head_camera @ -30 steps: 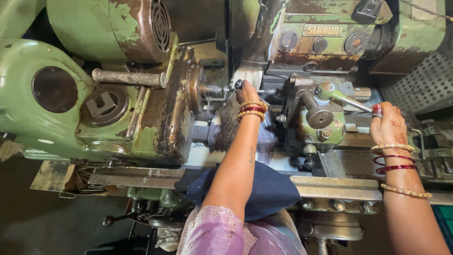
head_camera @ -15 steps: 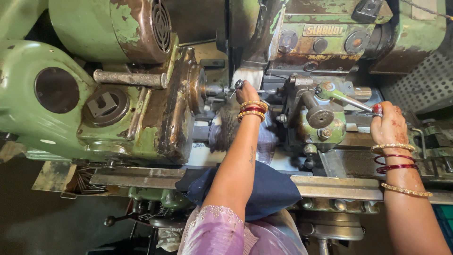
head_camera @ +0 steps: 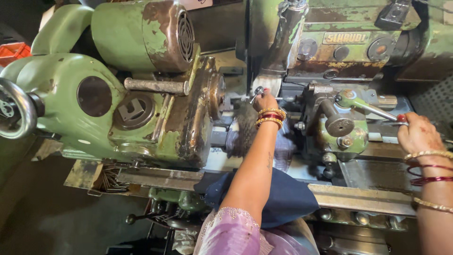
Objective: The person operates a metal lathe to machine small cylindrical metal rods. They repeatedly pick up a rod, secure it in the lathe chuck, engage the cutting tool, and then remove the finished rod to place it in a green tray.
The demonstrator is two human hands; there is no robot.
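A worn green lathe (head_camera: 118, 99) is seen spread to the left of the left hand (head_camera: 265, 100), which has been brought slightly further in over the last second and is closed around a small metal workpiece (head_camera: 257, 92) at the spindle. Off to its right, the lever (head_camera: 373, 109) remains gripped at its red tip by the right hand (head_camera: 417, 134), suggesting the part is being seated.

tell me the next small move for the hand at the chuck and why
Probably draw the left hand back from the chuck before anything else. Its fingers pinch a small shiny metal piece right at the spindle nose, while the right hand already has its grip on the red-tipped lever of the green tool post. Clearing the hand first looks safest.
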